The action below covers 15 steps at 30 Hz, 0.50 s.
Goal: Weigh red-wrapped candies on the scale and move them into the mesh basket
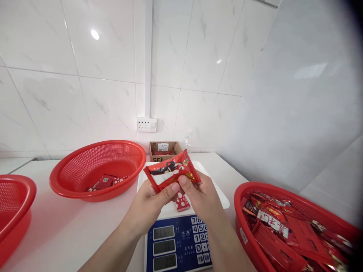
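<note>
Both hands hold one red snack packet above a weighing scale. At the packet's left end, my left hand is closed on it with the thumb on its front. My right hand grips the lower right part, its thumb beside the other one. Below and behind the hands, a smaller red packet with white dots shows in part over the white scale pan. The blue panel has three displays and a keypad, partly covered by my right forearm.
A red basket with a few packets stands at the left, another basket at the far left edge. The right basket holds many packets. A small cardboard box sits near the tiled wall, under a socket.
</note>
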Available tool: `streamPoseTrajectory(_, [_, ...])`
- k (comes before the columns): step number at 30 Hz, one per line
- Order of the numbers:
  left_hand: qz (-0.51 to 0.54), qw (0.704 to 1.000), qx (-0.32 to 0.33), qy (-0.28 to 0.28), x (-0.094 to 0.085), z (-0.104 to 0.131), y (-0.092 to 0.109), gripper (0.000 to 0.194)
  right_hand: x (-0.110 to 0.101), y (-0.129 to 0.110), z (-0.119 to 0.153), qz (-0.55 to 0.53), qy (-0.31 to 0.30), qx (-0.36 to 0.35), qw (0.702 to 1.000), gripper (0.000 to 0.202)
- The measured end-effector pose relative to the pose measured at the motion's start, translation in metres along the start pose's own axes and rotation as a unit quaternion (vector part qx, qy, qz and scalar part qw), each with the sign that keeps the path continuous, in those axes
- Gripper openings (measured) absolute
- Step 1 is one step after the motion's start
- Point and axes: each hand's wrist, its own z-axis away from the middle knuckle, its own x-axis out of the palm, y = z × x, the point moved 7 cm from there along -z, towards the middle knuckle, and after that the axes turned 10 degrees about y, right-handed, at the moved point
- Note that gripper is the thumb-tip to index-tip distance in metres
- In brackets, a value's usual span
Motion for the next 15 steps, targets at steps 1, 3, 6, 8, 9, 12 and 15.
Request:
streamPoseTrajectory(1, [-0.006, 1.0, -0.005, -0.003, 0.0, 0.0, 0.0, 0.026, 0.0, 0.001, 0.001, 0.006, 0.002, 0.005, 1.0, 0.033])
streamPoseTrajectory(3, [-0.031, 0.999, -0.009, -0.02, 0.001, 0.0, 0.002, 0.027, -0.001, 0.001, 0.002, 0.026, 0.003, 0.005, 1.0, 0.032])
streamPoseTrajectory(6, [-0.048, 0.998, 0.005, -0.039, 0.001, -0.002, 0.007, 0.023, -0.006, -0.001, 0.002, 0.064, 0.009, -0.008, 0.998, 0.029])
streamPoseTrajectory(8, [-0.016, 0.999, 0.001, -0.028, -0.002, -0.003, 0.009, 0.025, -0.009, 0.0, 0.002, 0.069, 0.006, 0.008, 0.998, 0.028])
streamPoseTrajectory(9, [0.004, 1.0, -0.007, -0.019, -0.003, -0.004, 0.009, 0.027, -0.01, 0.002, 0.001, 0.066, 0.004, 0.021, 0.998, 0.028])
streamPoseTrajectory(12, [0.039, 0.999, -0.02, 0.009, -0.007, -0.005, 0.009, 0.029, -0.015, 0.005, -0.001, 0.057, 0.028, 0.032, 0.997, 0.03])
streamPoseTrajectory(15, [0.027, 0.999, -0.033, 0.024, -0.01, -0.005, 0.007, 0.027, -0.021, 0.001, -0.003, 0.059, 0.079, 0.005, 0.995, 0.032])
